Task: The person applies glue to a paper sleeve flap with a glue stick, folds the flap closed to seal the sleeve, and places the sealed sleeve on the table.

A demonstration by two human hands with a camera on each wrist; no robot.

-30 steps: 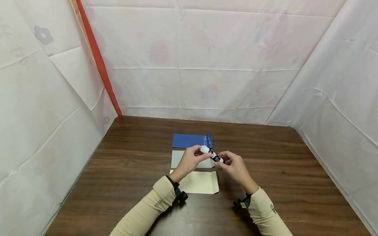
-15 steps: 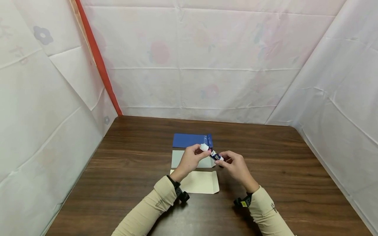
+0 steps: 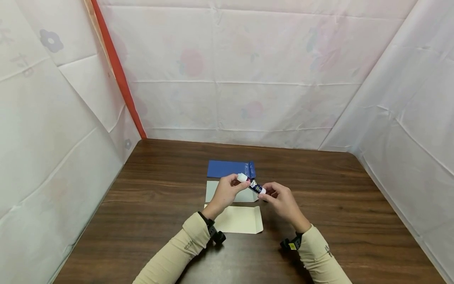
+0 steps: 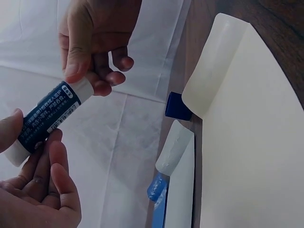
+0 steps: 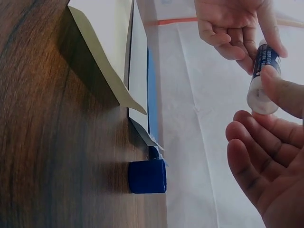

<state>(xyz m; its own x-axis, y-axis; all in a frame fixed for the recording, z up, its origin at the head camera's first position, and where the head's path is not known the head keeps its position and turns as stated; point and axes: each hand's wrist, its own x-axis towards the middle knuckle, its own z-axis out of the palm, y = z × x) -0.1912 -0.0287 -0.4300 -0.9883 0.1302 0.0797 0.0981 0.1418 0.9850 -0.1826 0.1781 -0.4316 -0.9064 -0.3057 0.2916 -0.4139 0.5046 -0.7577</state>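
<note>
A glue stick (image 3: pixel 257 187) with a dark blue label and white ends is held at a slant between both hands above the envelopes. My left hand (image 3: pixel 224 194) grips its upper white end between thumb and fingers. At the lower white end, my right hand (image 3: pixel 284 202) pinches with thumb and fingertips, as the left wrist view shows. Beneath them lie a blue envelope (image 3: pixel 227 169), a pale grey envelope (image 3: pixel 211 191) and a cream envelope (image 3: pixel 237 220), flaps to the right. Shiny glue marks the blue flap (image 4: pixel 156 187). A blue cap (image 5: pixel 147 176) stands on the table by the flaps.
The brown wood-grain table (image 3: pixel 152 221) reaches back to a white patterned sheet (image 3: pixel 227 71), with further sheets at both sides. A red strip (image 3: pixel 118 71) runs down the back left corner. Dark wrist cameras sit at both cuffs.
The glue stick and my left hand have shifted slightly left. My right hand stays nearly in place, its fingertips now at the stick's lower end. The envelopes have not moved.
</note>
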